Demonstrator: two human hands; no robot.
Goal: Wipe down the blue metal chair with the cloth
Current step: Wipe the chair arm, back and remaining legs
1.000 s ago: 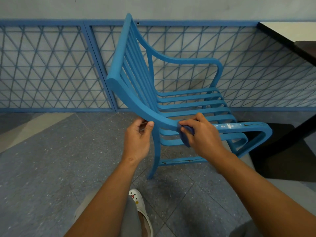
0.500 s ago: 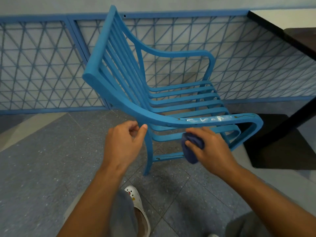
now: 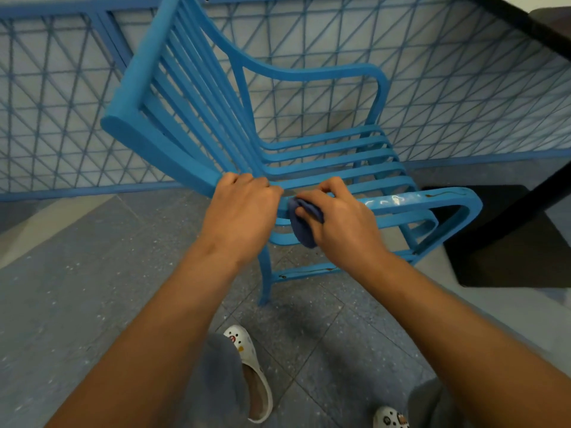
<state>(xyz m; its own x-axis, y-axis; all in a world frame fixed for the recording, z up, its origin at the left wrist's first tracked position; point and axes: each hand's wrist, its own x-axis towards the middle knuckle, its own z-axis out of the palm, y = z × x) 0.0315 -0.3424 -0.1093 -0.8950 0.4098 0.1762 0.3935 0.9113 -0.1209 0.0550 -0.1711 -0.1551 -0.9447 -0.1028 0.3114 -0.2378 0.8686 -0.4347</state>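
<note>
The blue metal chair [image 3: 324, 149] with slatted back and seat stands on the floor in front of me, tilted toward me. My left hand [image 3: 244, 211] grips the near armrest where it meets the backrest. My right hand [image 3: 340, 220] holds a bunched dark blue cloth [image 3: 304, 227] and presses it against the same armrest, just right of my left hand. Further right the armrest [image 3: 432, 200] shows pale shiny smears and a dark streak.
A blue lattice railing [image 3: 61, 103] runs behind the chair. A dark table edge [image 3: 525, 23] and its black base [image 3: 509, 242] sit at the right, close to the chair's front. Grey tiled floor [image 3: 77, 288] lies to the left. My white clog [image 3: 250, 366] is below the chair leg.
My left hand has closed over the armrest from above. My right hand has brought the cloth up from below onto the armrest. My head has moved closer to the chair.
</note>
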